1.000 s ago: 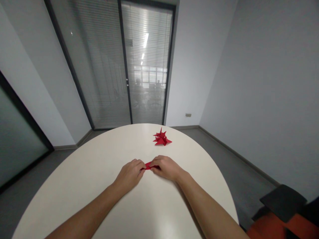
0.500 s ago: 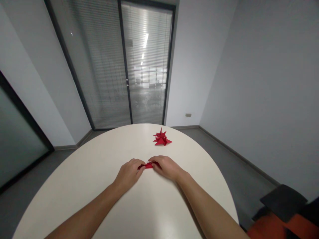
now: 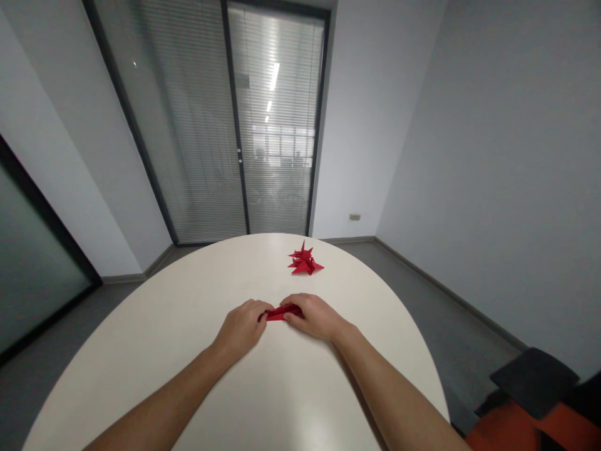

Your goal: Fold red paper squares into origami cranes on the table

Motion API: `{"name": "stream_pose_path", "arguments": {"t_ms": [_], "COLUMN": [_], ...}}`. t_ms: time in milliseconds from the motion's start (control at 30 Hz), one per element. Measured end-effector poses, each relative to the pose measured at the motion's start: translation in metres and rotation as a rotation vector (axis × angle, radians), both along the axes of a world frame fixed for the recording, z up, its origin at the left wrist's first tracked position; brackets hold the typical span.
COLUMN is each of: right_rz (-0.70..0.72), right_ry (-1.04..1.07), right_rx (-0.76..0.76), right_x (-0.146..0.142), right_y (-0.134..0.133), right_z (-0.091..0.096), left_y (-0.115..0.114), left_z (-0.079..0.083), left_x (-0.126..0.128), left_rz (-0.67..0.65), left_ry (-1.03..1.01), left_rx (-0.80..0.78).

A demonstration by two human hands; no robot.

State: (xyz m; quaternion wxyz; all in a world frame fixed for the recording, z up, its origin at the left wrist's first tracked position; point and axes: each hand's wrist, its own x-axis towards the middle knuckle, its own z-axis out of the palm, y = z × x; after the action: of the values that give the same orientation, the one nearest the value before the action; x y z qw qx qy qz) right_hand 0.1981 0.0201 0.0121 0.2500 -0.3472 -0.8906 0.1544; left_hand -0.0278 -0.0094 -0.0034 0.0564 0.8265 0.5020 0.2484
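Observation:
Between my hands lies a narrow piece of folded red paper (image 3: 277,314), held low over the tabletop. My left hand (image 3: 244,322) is closed on its left end, with thumb and fingers pinching it. The right end is gripped by my right hand (image 3: 312,315), whose fingers curl over and hide part of it. Farther back on the table sits a small cluster of red origami cranes (image 3: 306,262), pointed tips sticking out; how many is hard to tell.
The round white table (image 3: 188,326) spreads under both arms. A black and orange chair (image 3: 530,401) stands at the lower right. Behind the table are a glass door with blinds (image 3: 282,156) and a pale wall (image 3: 507,156).
More of the red paper shows between my hands now. My left fingers have shifted slightly left on it; the right hand and the cranes stay where they were.

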Motion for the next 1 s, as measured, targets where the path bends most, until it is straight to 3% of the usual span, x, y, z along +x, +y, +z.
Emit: {"name": "stream_pose_path", "arguments": {"t_ms": [433,667,1000], "right_rz": [0.062,-0.022,0.001], "right_ry": [0.027,0.067,0.089], "right_rx": [0.122,0.052,0.01], "right_x": [-0.001,-0.001,0.001], "right_y": [0.002,0.002,0.0], "right_z": [0.002,0.001,0.004], "left_y": [-0.003,0.001,0.008], "left_z": [0.007,0.006,0.005], "left_x": [0.009,0.013,0.007], "left_rz": [0.113,0.086,0.022], "left_ry": [-0.192,-0.506,-0.623], "left_rx": [-0.089,-0.21,-0.355]}}
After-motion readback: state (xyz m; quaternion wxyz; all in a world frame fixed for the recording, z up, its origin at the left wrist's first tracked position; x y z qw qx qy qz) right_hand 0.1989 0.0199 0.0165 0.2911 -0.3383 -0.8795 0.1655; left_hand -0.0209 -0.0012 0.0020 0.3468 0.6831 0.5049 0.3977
